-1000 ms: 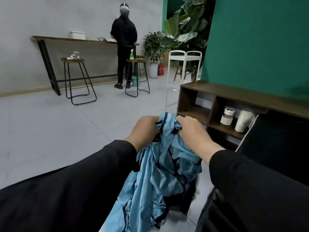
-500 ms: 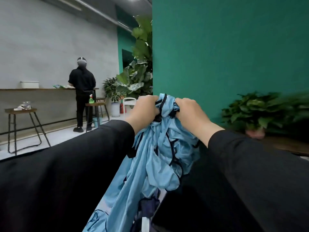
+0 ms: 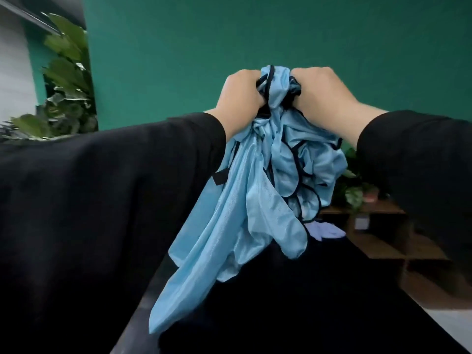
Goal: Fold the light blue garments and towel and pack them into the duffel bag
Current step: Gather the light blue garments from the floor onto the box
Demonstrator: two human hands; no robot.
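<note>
Both hands hold one bunched mass of light blue garments (image 3: 258,200) up in front of the green wall (image 3: 229,34), with the loose ends hanging down over a dark surface below. The left hand (image 3: 242,94) and the right hand (image 3: 323,94) sit close together at the top of the bundle, knuckles facing the camera.

What could go wrong, as I judge it: the fabric looks slick and the pieces are tangled, with dark trim looped through the folds, so shaking it out may drag a second piece loose and let it slide to the floor. The long tail at the lower left hangs lowest and could catch or trail. Because the grip is so narrow, no edge or corner is presented for a clean fold.

Fingers of each hand are clenched tight around the gathered top of the cloth; nothing else is held. No duffel bag can be made out, and the towel cannot be told apart from the rest. A wooden shelf (image 3: 370,241) with a plant (image 3: 355,192) stands far right.
</note>
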